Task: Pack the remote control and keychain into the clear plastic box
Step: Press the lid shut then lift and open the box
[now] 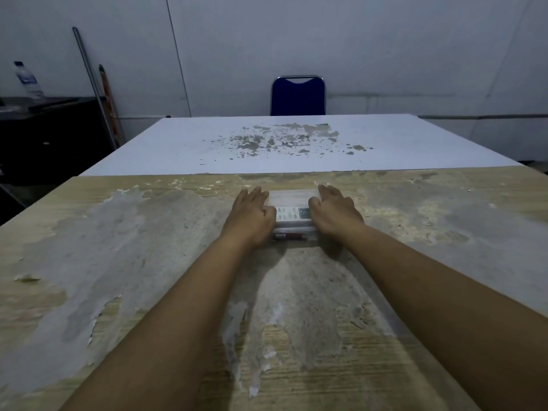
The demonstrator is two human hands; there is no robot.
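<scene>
The clear plastic box (292, 197) lies on the worn wooden table (118, 247), near its far edge. A white remote control (292, 214) with grey buttons and a small screen rests inside it, lengthwise left to right. Along the box's near wall shows a dark red, slim item (289, 236), possibly the keychain; I cannot tell for sure. My left hand (252, 213) presses against the box's left end and my right hand (333, 212) against its right end, fingers laid over the top edges. Whether a lid is on is unclear.
A white table (385, 143) with flaked patches butts against the far edge of the wooden one. A blue chair (298, 96) stands behind it at the wall. A dark cabinet with a water bottle (26, 80) and leaning rods sits at the left.
</scene>
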